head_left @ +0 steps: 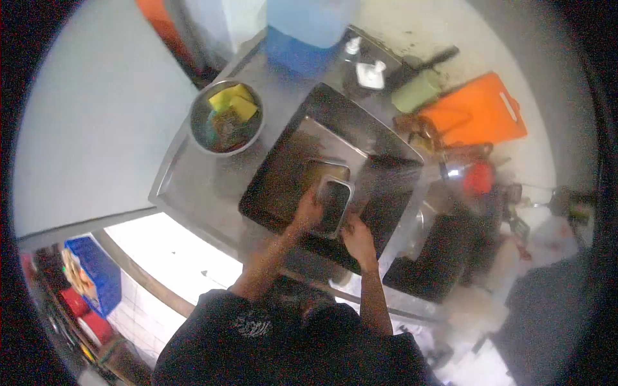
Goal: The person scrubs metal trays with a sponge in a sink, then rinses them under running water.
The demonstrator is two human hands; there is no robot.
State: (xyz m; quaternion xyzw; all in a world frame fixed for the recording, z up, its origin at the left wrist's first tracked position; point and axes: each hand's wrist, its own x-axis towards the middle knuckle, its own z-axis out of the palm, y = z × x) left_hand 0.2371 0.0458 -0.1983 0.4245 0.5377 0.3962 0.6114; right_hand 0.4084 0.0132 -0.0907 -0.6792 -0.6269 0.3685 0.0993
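Head view: over the near part of a sink set into a steel bench, two bare hands have hold of or touch a small rectangular metal pan. Its mouth looks tipped upward, and its long sides run roughly between the sink's near edge and its middle. The left hand is on the left long side, fingers curled over the rim and pinching it, probably because that side gives a firm grip. The right hand is at the near right corner, fingers bent inward; blur hides whether they pinch the metal or only steady it, so I cannot tell. One hand to each side would keep the pan level, and the sink walls around it would catch any drips. Just beyond the pan lies a brownish, pale-rimmed shape, too blurred to name. By the bench's left edge a round bowl contains yellow sponges, perhaps to keep them together and near the left hand. Past the sink's far right corner, an orange board appears to lean against the wall, likely out of the way.
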